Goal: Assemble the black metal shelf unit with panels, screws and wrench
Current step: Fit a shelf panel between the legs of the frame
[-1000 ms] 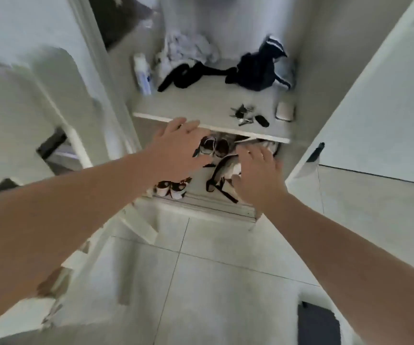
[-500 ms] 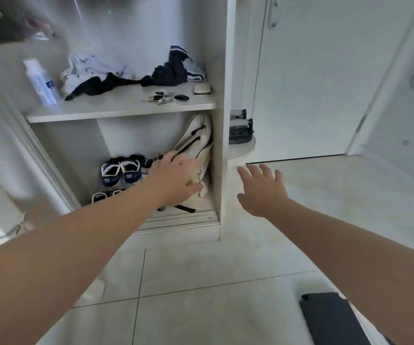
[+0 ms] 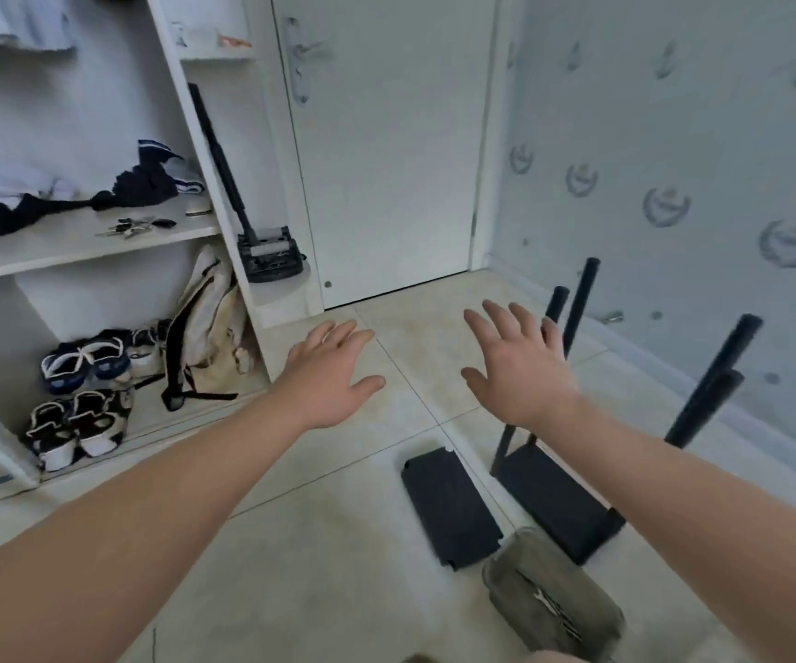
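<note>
**Both hands empty over the tiles, shelf parts low and to the right**

The left hand (image 3: 334, 375) hovers palm down, fingers straight and a little apart, gripping nothing. The right hand (image 3: 523, 370) does the same, fingers fanned wider, nothing in it either. Both float above the floor (image 3: 291, 543), well clear of it.

Just past the right fingertips stand the black legs (image 3: 580, 303), pointing up from the partly built frame (image 3: 556, 504), whose flat base sits on the tiles under the right forearm. That makes the right hand clearly the nearer one, and I'd say a short drop to the right meets a leg.

Between the two forearms lies the loose panel (image 3: 451, 507), flat on the floor, its long axis running away from the person, just beside the frame but apart from it. Closer in, the wrench (image 3: 551, 607) rests on an olive cloth (image 3: 530, 581), behind both hands, so reaching it looks like a pull-back. The open cupboard (image 3: 224, 184) stands off to the left.
</note>
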`<state>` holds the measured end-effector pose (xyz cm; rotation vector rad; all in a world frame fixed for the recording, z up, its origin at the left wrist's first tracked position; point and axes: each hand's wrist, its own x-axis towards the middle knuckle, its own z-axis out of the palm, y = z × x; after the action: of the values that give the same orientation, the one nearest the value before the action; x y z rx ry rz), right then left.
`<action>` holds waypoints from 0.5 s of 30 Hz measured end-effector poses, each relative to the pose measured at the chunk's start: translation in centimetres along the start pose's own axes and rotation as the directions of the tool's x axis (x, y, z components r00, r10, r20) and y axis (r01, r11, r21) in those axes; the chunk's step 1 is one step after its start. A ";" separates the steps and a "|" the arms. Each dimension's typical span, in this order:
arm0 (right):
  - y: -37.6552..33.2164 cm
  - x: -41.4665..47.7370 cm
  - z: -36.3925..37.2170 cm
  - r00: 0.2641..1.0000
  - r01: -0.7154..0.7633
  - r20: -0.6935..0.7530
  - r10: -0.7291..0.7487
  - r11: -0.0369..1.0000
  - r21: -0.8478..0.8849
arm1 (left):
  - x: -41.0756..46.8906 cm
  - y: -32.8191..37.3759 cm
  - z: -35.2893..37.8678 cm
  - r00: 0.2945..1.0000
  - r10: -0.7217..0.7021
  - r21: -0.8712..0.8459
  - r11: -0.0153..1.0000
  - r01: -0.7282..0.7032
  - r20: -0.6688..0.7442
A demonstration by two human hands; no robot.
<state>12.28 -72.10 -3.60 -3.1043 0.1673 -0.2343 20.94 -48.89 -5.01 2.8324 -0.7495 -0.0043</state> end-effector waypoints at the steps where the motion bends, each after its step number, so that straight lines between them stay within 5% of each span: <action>1: 1.8 -1.2 -0.5 1.000 -0.027 -0.014 0.027 1.000 0.003 | 0.3 1.7 0.3 1.000 0.019 0.007 1.000 -0.019 0.007; 7: 12.3 -5.9 -1.3 0.974 -0.220 -0.057 0.221 0.975 0.028 | 4.8 10.9 2.7 0.991 0.121 0.015 0.992 -0.122 0.050; 15: 21.7 -7.0 1.2 0.863 -0.487 -0.061 0.502 0.857 0.168 | 13.6 19.7 6.1 0.978 0.178 -0.176 0.972 -0.157 0.112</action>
<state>3.25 -92.89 -6.48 -2.7750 0.8932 -0.3672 22.78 -73.45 -6.24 2.6222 -0.9662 -0.2129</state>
